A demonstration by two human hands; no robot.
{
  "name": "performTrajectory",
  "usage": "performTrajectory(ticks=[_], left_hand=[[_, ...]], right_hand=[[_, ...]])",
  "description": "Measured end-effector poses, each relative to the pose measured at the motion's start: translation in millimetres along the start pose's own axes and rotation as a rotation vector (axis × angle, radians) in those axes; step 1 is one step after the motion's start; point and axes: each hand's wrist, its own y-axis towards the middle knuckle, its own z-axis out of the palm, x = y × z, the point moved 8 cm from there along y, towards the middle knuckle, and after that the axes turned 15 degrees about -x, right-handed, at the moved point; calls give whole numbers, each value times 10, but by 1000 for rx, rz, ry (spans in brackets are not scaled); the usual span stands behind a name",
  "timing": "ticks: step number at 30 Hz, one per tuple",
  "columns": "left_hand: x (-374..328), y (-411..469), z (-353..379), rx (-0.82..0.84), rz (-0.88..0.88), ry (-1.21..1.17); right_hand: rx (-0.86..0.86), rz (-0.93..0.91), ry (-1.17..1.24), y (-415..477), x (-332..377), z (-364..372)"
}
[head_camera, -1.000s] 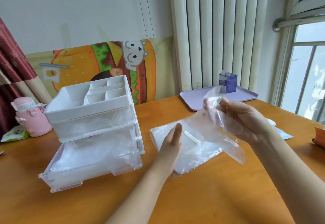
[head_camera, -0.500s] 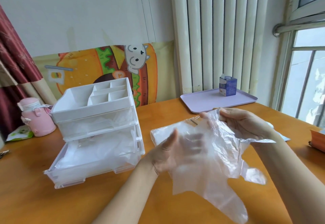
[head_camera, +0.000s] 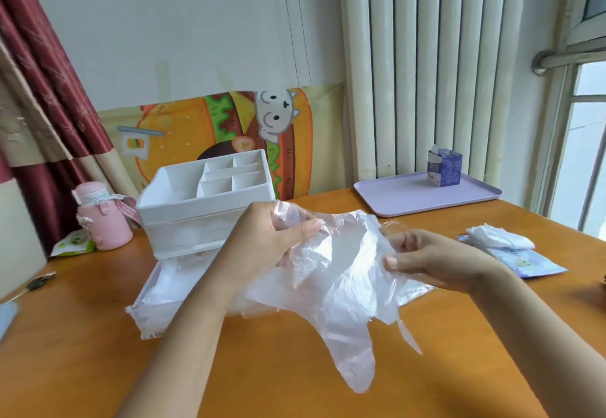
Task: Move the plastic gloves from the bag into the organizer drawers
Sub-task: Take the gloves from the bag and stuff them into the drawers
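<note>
glove [head_camera: 341, 286] is up off the table [head_camera: 98, 368], stretched between both hands, near and right of the organizer [head_camera: 203, 208]. left hand [head_camera: 262, 247]: fingers curled, pinching one edge. right hand [head_camera: 436, 260]: thumb and fingers pinching the other.

risks: the film looks thin and slick and could slide out of either pinch. its hanging finger ends could snag the drawer [head_camera: 147, 322] front or drape outside.

lower drawer is pulled out with clear film in it. upper drawer is closed, film behind its front. bag is hidden, contents unknown. far tray [head_camera: 393, 198] holds a small carton [head_camera: 444, 168].
</note>
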Motion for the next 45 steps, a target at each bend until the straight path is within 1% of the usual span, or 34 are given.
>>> performTrajectory(ticks=[1, 3, 6, 7, 10, 13, 16, 21, 23, 25, 28, 31, 32, 35, 37, 40, 42, 43, 44, 45], left_hand=[[11, -11, -130, -2, -2, 16], [21, -27, -325, 5, 5, 33], [93, -38, -650, -18, 0, 58], [131, -36, -755, -30, -2, 63], [254, 3, -1008, -80, -5, 73], [367, 69, -1168, -99, 5, 88], [420, 95, -1219, -55, 6, 90], [417, 117, -1286, 29, 35, 65], [445, 148, -1357, 32, 39, 47], [485, 181, -1431, 6, 38, 30], [597, 245, -1501, -42, 15, 29], [817, 314, -1561, -81, -49, 106], [900, 329, -1573, -88, -78, 140], [1120, 338, -1600, -116, -158, 224], [1240, 343, -1611, -128, -197, 335], [1378, 325, -1610, -121, -260, 582], [1424, 321, -1595, -127, -304, 641], [1450, 322, -1586, -130, -321, 651], [1480, 333, -1585, -131, -334, 656], [1498, 337, -1575, -125, -334, 661]], right_hand=[[-36, 14, -18, 44, -44, 63], [-56, -16, -5, 116, -96, 144], [-54, -19, 43, 153, -90, 343], [-52, -14, 17, 167, -88, 408], [-116, -31, -69, 232, -53, 533], [-100, -79, -173, 357, 27, 742], [-107, -61, -281, 473, 102, 954], [-108, -26, -611, 639, 181, 1175], [-112, -3, -690, 679, 164, 1236], [-158, -12, -711, 708, 185, 1263], [-319, -111, -701, 762, 348, 1201], [-445, -218, -615, 821, 572, 1170], [-486, -246, -620, 849, 644, 1165], [-617, -342, -805, 987, 797, 1174], [-694, -374, -943, 1083, 814, 1192], [-802, -380, -1019, 1165, 757, 1215], [-885, -491, -1094, 1084, 746, 1336], [-886, -583, -1105, 1017, 748, 1467], [-835, -659, -1102, 971, 731, 1630], [-735, -688, -1112, 957, 675, 1787]])
